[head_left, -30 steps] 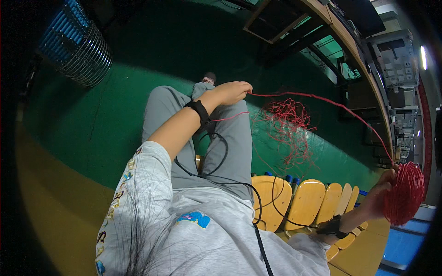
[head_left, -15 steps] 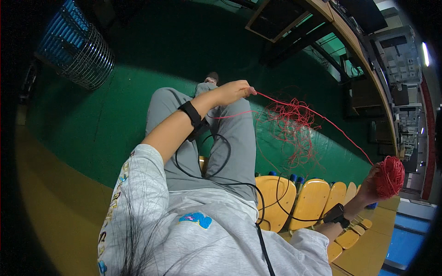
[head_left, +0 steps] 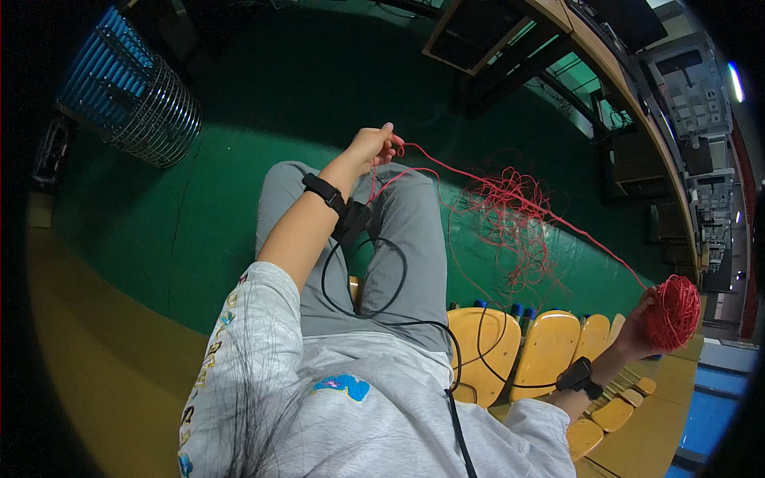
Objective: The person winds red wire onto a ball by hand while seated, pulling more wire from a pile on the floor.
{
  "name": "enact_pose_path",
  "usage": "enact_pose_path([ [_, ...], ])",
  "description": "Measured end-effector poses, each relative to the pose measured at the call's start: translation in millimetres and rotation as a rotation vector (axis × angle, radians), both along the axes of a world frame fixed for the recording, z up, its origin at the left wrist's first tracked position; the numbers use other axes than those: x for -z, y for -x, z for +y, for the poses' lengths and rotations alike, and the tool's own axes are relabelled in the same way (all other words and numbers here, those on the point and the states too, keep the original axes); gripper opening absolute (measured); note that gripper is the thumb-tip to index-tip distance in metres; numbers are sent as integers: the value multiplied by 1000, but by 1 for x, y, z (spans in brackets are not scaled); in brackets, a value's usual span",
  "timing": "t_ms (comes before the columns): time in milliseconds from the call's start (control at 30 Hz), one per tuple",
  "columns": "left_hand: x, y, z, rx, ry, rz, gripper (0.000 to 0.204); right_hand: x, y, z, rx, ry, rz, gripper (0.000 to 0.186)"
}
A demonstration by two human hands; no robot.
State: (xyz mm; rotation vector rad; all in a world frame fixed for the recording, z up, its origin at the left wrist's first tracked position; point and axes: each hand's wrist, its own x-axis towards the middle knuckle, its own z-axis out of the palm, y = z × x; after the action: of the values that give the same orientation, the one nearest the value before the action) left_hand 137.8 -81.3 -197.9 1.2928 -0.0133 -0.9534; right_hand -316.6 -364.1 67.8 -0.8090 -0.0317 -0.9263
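My left hand (head_left: 373, 148) is raised beyond my knees, its fingers closed on a strand of red yarn (head_left: 470, 173). A small loop of the strand stands out by the fingertips. From there the strand runs right, sagging slightly, to a round ball of red yarn (head_left: 673, 313). My right hand (head_left: 638, 328) holds that ball from its near left side, out at the far right; part of the fingers is hidden behind it. Between the hands, a loose tangle of red yarn (head_left: 510, 209) shows over the green floor. Another strand leads from the tangle back across my knee.
A black cable (head_left: 398, 275) loops over my grey-trousered lap and runs toward my right wrist. Yellow chairs (head_left: 484, 342) stand in a row at my right. A wooden desk (head_left: 610, 72) curves along the upper right. Stacked blue stools with metal frames (head_left: 159, 111) stand at the upper left.
My left hand has moved left and turned, fingers now curled in. The strand by it has slackened into a small loop. My right hand and the ball have hardly moved.
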Motion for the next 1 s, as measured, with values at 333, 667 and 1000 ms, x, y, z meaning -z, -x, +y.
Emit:
enact_pose_path([
  [333, 3, -17, 40, -46, 325, 256, 39, 10, 0, -15, 207, -2, 36, 83],
  [667, -13, -6, 43, 42, 513, 382, 41, 23, -33, 14, 18, 148, 24, 67],
  [1000, -14, 7, 36, 128, 345, 19, 15, 24, -56, 20, 43, 136, 69, 70],
])
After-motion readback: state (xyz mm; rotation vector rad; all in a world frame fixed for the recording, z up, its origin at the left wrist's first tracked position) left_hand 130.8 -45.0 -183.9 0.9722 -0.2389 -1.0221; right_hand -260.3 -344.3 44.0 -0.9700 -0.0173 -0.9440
